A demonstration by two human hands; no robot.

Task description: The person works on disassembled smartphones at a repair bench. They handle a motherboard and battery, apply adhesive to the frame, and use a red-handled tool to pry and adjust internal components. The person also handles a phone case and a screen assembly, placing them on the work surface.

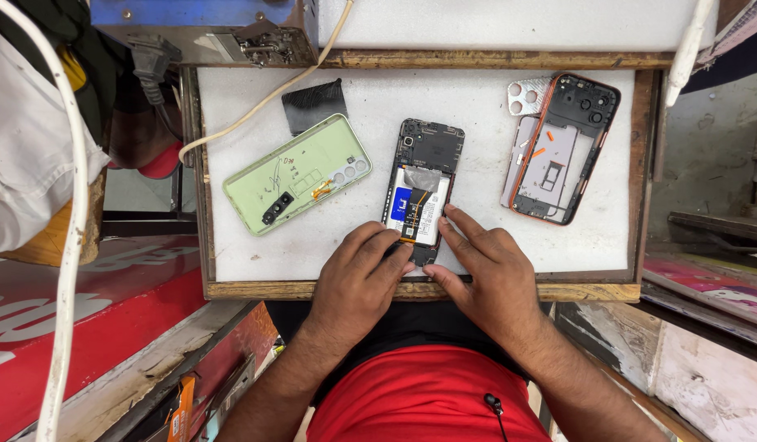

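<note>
An opened black phone (422, 184) lies back side up on the white work surface (476, 106), its battery and an orange flex cable exposed. My left hand (358, 282) grips its lower left corner, fingers curled at the bottom edge. My right hand (485, 274) rests against its lower right side, the index finger laid along the edge and the thumb under the bottom end. A pale green back cover (298, 173) lies inside up to the left. An orange-rimmed phone frame (560, 149) lies to the right.
A black mesh patch (314, 105) sits above the green cover. A cream cable (264, 102) crosses the top left corner. The wooden tray rim (313, 289) borders the front. A white cable (71, 229) hangs at left over a red board (83, 319).
</note>
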